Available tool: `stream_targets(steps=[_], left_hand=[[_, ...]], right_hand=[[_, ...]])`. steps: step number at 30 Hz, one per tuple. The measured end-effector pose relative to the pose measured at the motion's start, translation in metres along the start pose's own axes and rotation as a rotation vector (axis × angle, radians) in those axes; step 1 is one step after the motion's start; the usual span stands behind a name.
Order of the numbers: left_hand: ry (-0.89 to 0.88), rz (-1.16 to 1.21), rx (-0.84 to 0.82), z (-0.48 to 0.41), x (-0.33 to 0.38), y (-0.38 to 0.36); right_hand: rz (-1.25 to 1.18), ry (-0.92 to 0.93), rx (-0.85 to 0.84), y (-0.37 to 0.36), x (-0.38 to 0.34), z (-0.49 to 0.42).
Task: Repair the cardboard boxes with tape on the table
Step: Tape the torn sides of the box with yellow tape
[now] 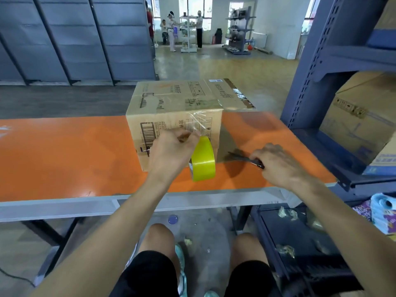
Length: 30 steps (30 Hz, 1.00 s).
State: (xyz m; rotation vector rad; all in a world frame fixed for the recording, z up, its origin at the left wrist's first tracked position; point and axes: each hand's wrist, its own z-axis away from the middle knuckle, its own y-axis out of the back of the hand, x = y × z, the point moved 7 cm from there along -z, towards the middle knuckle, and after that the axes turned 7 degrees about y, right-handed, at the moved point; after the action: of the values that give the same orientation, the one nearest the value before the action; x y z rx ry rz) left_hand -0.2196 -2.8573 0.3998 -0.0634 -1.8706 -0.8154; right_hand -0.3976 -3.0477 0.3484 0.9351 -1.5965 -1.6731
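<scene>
An orange surface (64,151) is being viewed from above, its left part lying bare. A cardboard box (177,99) is being carried on the surface near the middle, set back from the near edge, with its printed front face turned toward the person. Wrinkled clear tape (198,123) is being stretched from the upper right of that face down to the fingers of the left hand (171,151). That hand is being held in front of the box with its fingers curled, and a yellow-green tape roll (203,159) is being gripped by them at its upper edge, the roll hanging upright just above the surface. To the right, a dark, blurred tool (242,157), probably scissors, is being gripped at the handle by the curled right hand (278,161), its tip pointing left toward the box; whether it is touching the surface cannot be told. At the far right, more cartons (360,125) are being stored on a blue-grey shelf rack (310,61).
</scene>
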Motion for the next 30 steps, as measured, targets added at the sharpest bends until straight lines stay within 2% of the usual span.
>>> stream_targets(steps=[6,12,16,23,30], left_hand=[[0.061,0.081,0.027,-0.002,-0.004,-0.002],[0.101,0.17,0.079,0.002,-0.008,-0.001],[0.114,0.297,0.005,0.004,-0.011,-0.004],[0.194,0.421,-0.098,-0.008,-0.014,-0.012],[0.236,0.461,-0.088,-0.017,-0.02,-0.015]], right_hand=[[0.015,-0.054,-0.091,-0.01,0.019,0.002],[0.072,-0.077,-0.102,-0.002,0.021,0.001],[0.067,-0.048,-0.07,0.007,0.016,0.008],[-0.215,0.066,0.03,0.039,0.002,0.02],[-0.304,0.127,0.06,0.075,0.009,0.031]])
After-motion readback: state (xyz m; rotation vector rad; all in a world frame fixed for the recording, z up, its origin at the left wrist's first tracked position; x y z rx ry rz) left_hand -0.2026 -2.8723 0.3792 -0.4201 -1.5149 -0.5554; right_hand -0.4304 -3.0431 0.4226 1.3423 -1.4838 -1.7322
